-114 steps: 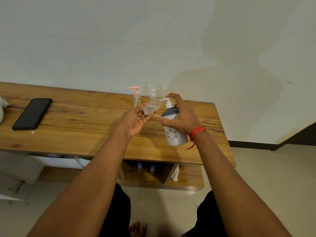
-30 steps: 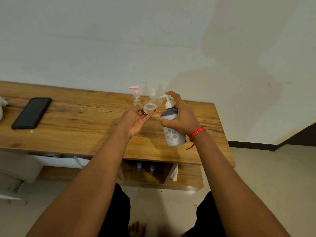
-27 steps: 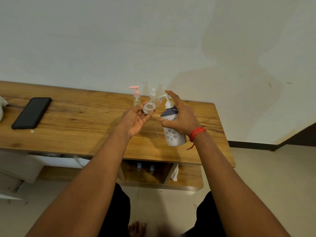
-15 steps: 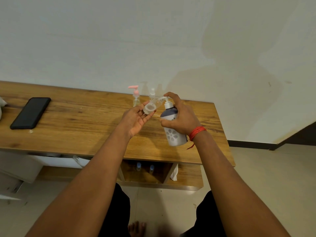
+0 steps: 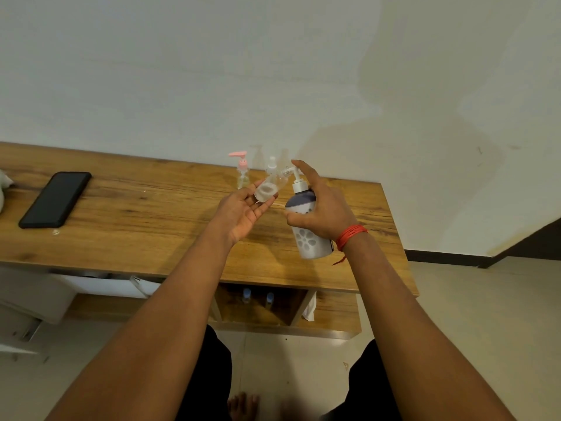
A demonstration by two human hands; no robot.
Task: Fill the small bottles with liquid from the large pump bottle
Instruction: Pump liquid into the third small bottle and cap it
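Note:
My right hand (image 5: 321, 212) grips the large grey pump bottle (image 5: 308, 232) with flower prints, held tilted above the wooden table (image 5: 136, 226); its index finger is lifted off the white pump head (image 5: 294, 173). My left hand (image 5: 243, 211) holds a small clear bottle (image 5: 268, 188) on its fingertips, tilted, with its mouth up at the pump's spout. A small bottle with a pink pump (image 5: 242, 170) and another small clear bottle (image 5: 271, 165) stand by the wall behind my hands.
A black phone (image 5: 55, 199) lies on the table's left part. A white object (image 5: 4, 186) is at the left edge. Two blue-capped bottles (image 5: 256, 297) stand in the shelf under the table. My bare foot (image 5: 243, 405) is on the tiled floor.
My right index finger has risen off the pump head, which it pressed half a second ago. The small bottle stays at the spout in my left hand.

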